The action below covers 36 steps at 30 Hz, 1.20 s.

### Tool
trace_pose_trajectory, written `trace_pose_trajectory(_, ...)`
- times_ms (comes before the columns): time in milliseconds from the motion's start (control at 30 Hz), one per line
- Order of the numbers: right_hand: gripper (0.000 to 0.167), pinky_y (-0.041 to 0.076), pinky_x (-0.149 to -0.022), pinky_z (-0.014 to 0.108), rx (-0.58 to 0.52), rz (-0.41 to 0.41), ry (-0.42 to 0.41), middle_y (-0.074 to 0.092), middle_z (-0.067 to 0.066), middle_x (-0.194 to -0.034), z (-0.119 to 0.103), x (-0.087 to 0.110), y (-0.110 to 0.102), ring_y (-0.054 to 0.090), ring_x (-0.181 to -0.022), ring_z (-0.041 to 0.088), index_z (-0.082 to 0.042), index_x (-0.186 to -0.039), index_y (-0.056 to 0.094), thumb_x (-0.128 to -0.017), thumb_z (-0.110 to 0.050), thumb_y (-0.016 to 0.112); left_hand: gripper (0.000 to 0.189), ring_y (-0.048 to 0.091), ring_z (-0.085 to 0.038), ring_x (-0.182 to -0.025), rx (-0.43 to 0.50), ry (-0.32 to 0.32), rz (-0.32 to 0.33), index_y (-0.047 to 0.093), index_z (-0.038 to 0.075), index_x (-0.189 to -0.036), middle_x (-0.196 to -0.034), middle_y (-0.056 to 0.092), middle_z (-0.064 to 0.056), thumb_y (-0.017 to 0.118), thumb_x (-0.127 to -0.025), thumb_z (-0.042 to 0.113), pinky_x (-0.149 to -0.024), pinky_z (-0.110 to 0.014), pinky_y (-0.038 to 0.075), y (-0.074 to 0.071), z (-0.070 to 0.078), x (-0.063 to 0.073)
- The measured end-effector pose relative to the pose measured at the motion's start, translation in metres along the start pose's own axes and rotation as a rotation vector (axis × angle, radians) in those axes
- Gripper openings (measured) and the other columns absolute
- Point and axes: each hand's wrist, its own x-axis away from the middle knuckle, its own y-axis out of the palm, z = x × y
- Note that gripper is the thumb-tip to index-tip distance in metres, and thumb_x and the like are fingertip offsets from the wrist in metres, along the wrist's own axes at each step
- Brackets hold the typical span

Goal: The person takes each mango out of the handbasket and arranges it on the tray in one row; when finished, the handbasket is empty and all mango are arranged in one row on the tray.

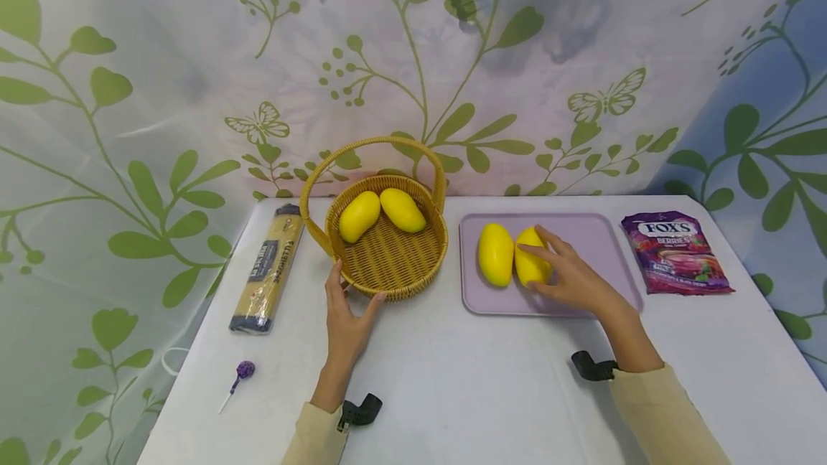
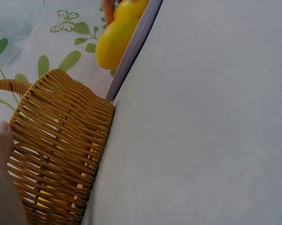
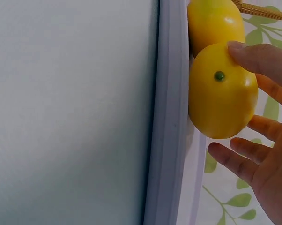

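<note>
A round wicker basket (image 1: pixel 388 282) with a tall arched handle holds two yellow mangoes, one leaning left (image 1: pixel 359 217) and the other right (image 1: pixel 403 210). My left hand (image 1: pixel 345 325) rests against the basket's front left side, thumb and fingers spread along its outer wall; in the left wrist view the thumb (image 2: pixel 1 145) lies on the weave. On a lilac tray (image 1: pixel 597 239), two more mangoes stand side by side. My right hand (image 1: pixel 571 275) grips the right one (image 3: pixel 223 93), thumb on one side and fingers round the other. The left one (image 1: pixel 495 255) is right beside it.
A spaghetti pack (image 1: pixel 268 271) lies left of the basket, with a purple-topped lollipop (image 1: pixel 245 370) nearer the front. To the right of the tray lies a purple Fox's candy bag (image 1: pixel 675 253). A leaf-patterned curtain (image 1: pixel 400 56) hangs behind the white table (image 1: pixel 478 386).
</note>
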Motion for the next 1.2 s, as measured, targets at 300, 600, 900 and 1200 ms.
trace_pose_trajectory(300, 0.068, 0.034, -0.098, 0.075, 0.03, 0.007, 0.017, 0.024, 0.029, -0.155, -0.005, 0.001, -0.004, 0.028, -0.135, 0.056, -0.009, -0.139, 0.052, -0.079, -0.017, 0.081, 0.097, 0.044, -0.034, -0.131, 0.007, -0.006, -0.004, 0.017, 0.014, -0.157, -0.157, 0.027, -0.008, 0.078, -0.083, 0.034, -0.102, -0.052, 0.042, 0.0, 0.001, 0.0)
trace_pose_trajectory(600, 0.068, 0.035, -0.102, 0.07, 0.032, 0.061, -0.043, 0.024, 0.017, -0.16, -0.038, -0.018, -0.024, 0.029, -0.14, 0.046, -0.018, -0.145, 0.047, -0.084, -0.024, 0.077, 0.096, 0.046, -0.03, -0.128, -0.01, -0.014, 0.0, 0.019, 0.012, -0.156, -0.156, 0.03, -0.01, 0.078, -0.083, 0.035, -0.1, -0.052, 0.044, 0.0, 0.001, 0.001)
trace_pose_trajectory(900, 0.066, 0.035, -0.106, 0.066, 0.003, 0.005, -0.073, 0.023, 0.013, -0.161, -0.067, -0.04, -0.019, 0.028, -0.144, 0.04, -0.022, -0.147, 0.045, -0.088, -0.029, 0.074, 0.095, 0.046, -0.031, -0.128, 0.003, -0.033, -0.006, 0.02, 0.012, -0.156, -0.156, 0.029, -0.009, 0.077, -0.084, 0.036, -0.102, -0.052, 0.043, -0.001, 0.002, 0.002)
trace_pose_trajectory(1200, 0.061, 0.041, -0.105, 0.059, -0.056, 0.007, -0.161, 0.028, 0.013, -0.159, -0.091, -0.065, 0.001, 0.033, -0.142, 0.037, -0.02, -0.145, 0.047, -0.09, -0.027, 0.071, 0.097, 0.046, -0.032, -0.129, 0.008, -0.002, -0.002, 0.019, 0.013, -0.156, -0.156, 0.029, -0.014, 0.078, -0.083, 0.035, -0.1, -0.053, 0.044, -0.001, 0.001, 0.0)
